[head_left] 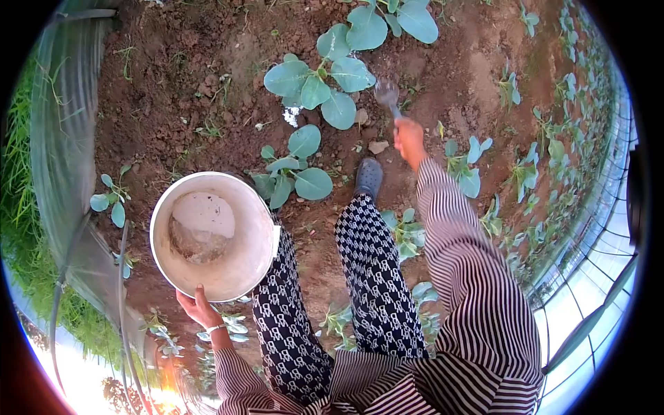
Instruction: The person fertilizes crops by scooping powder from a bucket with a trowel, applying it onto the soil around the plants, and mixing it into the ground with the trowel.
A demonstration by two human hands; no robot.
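Note:
My left hand (pixel 200 310) grips the near rim of a white plastic bucket (pixel 250 228), thumb over the edge. The bucket is tilted so its inside shows, with whitish material (pixel 204 214) and brownish residue at the bottom. My right hand (pixel 411 142) is closed round the handle of a small metal spoon (pixel 387 95), its head blurred by motion. The spoon is just right of a broad-leaved seedling (pixel 315 91), above the soil. White granules (pixel 292 115) lie on the ground at that plant's left, and some white specks dot its leaves.
Another seedling (pixel 294 169) grows between the bucket and my shoe (pixel 369 177). More plants (pixel 467 166) stand in rows to the right. A plastic sheet (pixel 66 131) edges the bed on the left, with grass beyond. Small stones (pixel 378 147) lie near my foot.

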